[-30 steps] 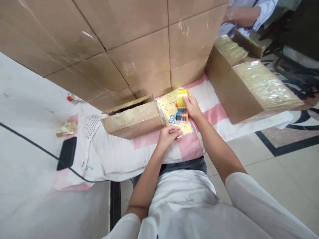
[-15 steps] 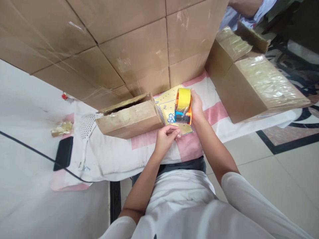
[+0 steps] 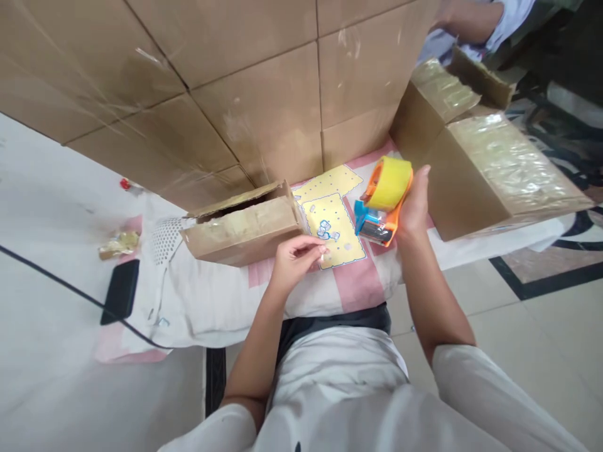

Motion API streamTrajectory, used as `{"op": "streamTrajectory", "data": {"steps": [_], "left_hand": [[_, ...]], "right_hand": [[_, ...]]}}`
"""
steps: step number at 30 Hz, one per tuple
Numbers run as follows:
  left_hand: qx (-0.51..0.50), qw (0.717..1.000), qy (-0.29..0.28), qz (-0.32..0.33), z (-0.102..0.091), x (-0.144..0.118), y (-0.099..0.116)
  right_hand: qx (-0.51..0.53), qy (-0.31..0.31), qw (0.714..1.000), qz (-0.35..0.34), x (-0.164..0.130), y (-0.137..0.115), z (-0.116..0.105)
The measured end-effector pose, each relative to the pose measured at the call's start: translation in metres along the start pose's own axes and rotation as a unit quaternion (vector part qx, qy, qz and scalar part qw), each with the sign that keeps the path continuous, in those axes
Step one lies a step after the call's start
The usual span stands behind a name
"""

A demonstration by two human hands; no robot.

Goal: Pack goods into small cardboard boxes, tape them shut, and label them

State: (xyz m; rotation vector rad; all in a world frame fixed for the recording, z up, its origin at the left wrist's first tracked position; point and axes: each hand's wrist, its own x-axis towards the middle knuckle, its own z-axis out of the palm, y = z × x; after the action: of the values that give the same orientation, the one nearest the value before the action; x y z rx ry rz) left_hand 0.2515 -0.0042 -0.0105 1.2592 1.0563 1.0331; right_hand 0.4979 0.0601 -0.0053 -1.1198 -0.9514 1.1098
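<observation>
My right hand (image 3: 414,204) grips an orange and blue tape dispenser (image 3: 384,204) with a yellow-tinted roll, held tilted just above the pink and white cloth (image 3: 358,282). My left hand (image 3: 294,257) has its fingers pinched together on something small, likely a piece of tape, at the near left edge of a yellow sticker sheet (image 3: 334,220). A small open cardboard box (image 3: 242,223) lies on its side just left of that hand.
A wall of stacked cardboard boxes (image 3: 245,81) stands behind. A large tape-covered box (image 3: 490,169) sits right of the dispenser. At left lie a black phone (image 3: 120,290) with a cable, a white perforated scoop (image 3: 164,242) and a crumpled wrapper (image 3: 117,243). Another person's arm (image 3: 471,19) shows top right.
My right hand has lifted the tape dispenser off the yellow sheet and carried it right, tilting it. My left hand has drifted slightly left with its fingers still pinched.
</observation>
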Motion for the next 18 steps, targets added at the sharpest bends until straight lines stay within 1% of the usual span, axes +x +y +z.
{"op": "streamTrajectory", "data": {"steps": [2, 3, 6, 9, 10, 11, 12, 13, 14, 15, 16, 17, 18], "left_hand": [[-0.006, 0.998, 0.056, -0.002, -0.004, -0.004, 0.003], [-0.008, 0.997, 0.077, -0.001, -0.006, -0.006, 0.003], [-0.014, 0.994, 0.111, 0.001, -0.008, -0.009, 0.000], [-0.016, 0.992, 0.122, -0.001, -0.012, -0.011, 0.001], [-0.016, 0.992, 0.127, -0.002, -0.013, -0.012, 0.003], [-0.017, 0.991, 0.132, -0.003, -0.013, -0.013, 0.005], [-0.018, 0.990, 0.137, -0.003, -0.014, -0.014, 0.007], [-0.020, 0.990, 0.140, -0.003, -0.013, -0.015, 0.010], [-0.022, 0.990, 0.140, -0.002, -0.012, -0.017, 0.012], [-0.023, 0.990, 0.139, 0.000, -0.011, -0.018, 0.013], [-0.022, 0.990, 0.136, 0.002, -0.008, -0.020, 0.015], [-0.020, 0.991, 0.133, 0.005, -0.005, -0.023, 0.017], [-0.016, 0.992, 0.129, 0.008, -0.002, -0.026, 0.018]], "right_hand": [[0.043, 0.015, 0.999, 0.014, 0.008, 0.008, -0.013], [0.045, 0.015, 0.999, 0.027, 0.010, 0.012, -0.019], [-0.008, -0.016, 0.997, 0.072, 0.008, 0.019, -0.038], [-0.129, -0.034, 0.988, 0.080, 0.004, 0.011, -0.059], [-0.186, -0.023, 0.980, 0.073, 0.002, 0.006, -0.066], [-0.248, 0.002, 0.967, 0.061, -0.001, 0.000, -0.070], [-0.313, 0.037, 0.948, 0.037, -0.004, -0.007, -0.072], [-0.376, 0.074, 0.924, -0.005, -0.009, -0.014, -0.071], [-0.426, 0.103, 0.897, -0.061, -0.015, -0.021, -0.066], [-0.457, 0.109, 0.874, -0.123, -0.023, -0.028, -0.057], [-0.468, 0.087, 0.860, -0.185, -0.032, -0.034, -0.044], [-0.452, 0.031, 0.862, -0.227, -0.041, -0.040, -0.029], [-0.417, -0.048, 0.876, -0.237, -0.050, -0.045, -0.012]]}}
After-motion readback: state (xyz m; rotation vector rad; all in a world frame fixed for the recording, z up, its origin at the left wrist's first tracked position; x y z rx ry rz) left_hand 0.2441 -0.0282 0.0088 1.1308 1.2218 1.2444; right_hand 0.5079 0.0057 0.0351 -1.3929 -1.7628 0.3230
